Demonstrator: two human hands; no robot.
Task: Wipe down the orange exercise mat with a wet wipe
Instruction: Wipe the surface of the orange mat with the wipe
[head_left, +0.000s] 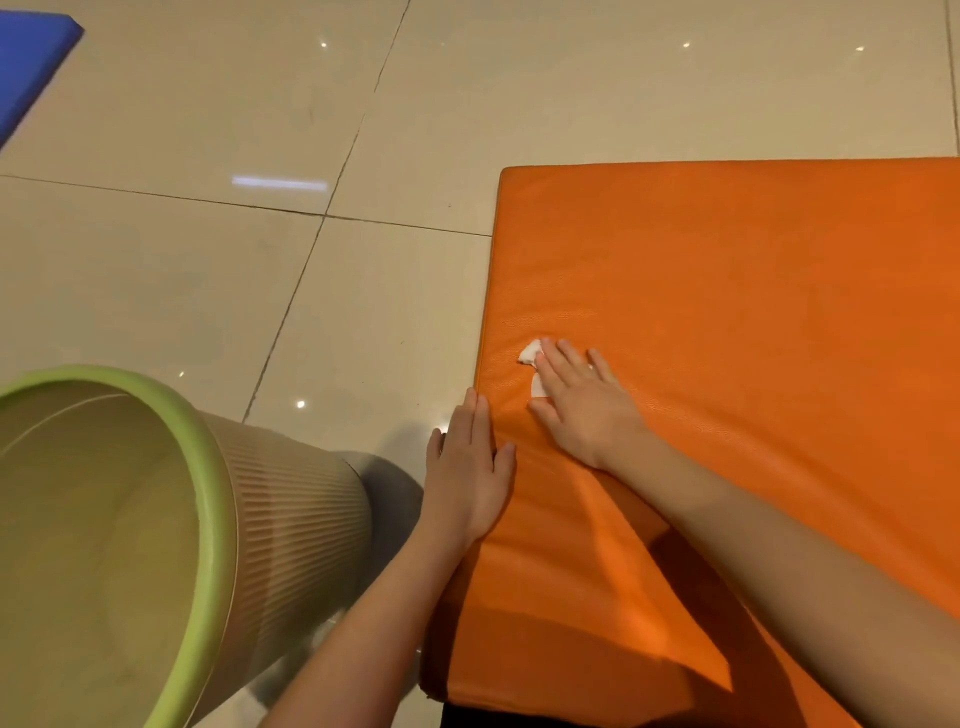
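The orange exercise mat lies on the tiled floor and fills the right half of the view. My right hand lies flat on it near its left edge, fingers straight, pressing a white wet wipe against the surface. Only small bits of the wipe stick out past the fingertips and by the thumb. My left hand rests flat with straight fingers on the mat's left edge, partly over the floor, and holds nothing.
A beige ribbed waste bin with a green rim stands at the lower left, close to my left forearm. A blue mat shows at the top left corner. Glossy beige floor tiles cover the rest.
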